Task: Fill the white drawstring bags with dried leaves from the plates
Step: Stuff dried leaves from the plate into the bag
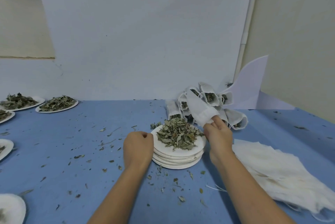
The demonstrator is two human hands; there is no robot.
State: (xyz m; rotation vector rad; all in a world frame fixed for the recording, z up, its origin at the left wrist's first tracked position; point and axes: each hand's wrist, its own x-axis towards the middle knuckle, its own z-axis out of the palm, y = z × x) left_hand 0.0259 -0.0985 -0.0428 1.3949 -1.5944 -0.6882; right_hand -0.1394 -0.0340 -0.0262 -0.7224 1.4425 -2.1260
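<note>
A pale board (145, 33) stands as backdrop behind a blue table (76, 153), with a bare cream wall to the right and a curved white sheet (253, 86) leaning in that corner. On the table's right side lies one broad, flat pile of empty white bags (282, 174), thin and gauzy, with loose strings trailing from its near edge. Behind it, against the board, sits one heap of filled bags (233, 115), more than half a dozen and overlapping too much for an exact count, their open mouths showing dark green leaf. At the centre is one stack of white paper plates (177, 162); its top plate carries a mound of dried leaves (176, 135), grey-green, curled and broken. Five more plates show on the left, most cut off by the frame's edge; the fullest in view (58, 104) bears long olive leaves. The right hand (219, 136) is raised just right of the stack, fingers pinching the mouth of a single white drawstring bag (198, 109), which stands up and leftward in front of the heap, flat and apparently empty. The left hand (138, 144) rests at the stack's left rim, fingers curled into a fist with nothing showing in it. Many leaf scraps (79, 156) are strewn over the table.
</note>
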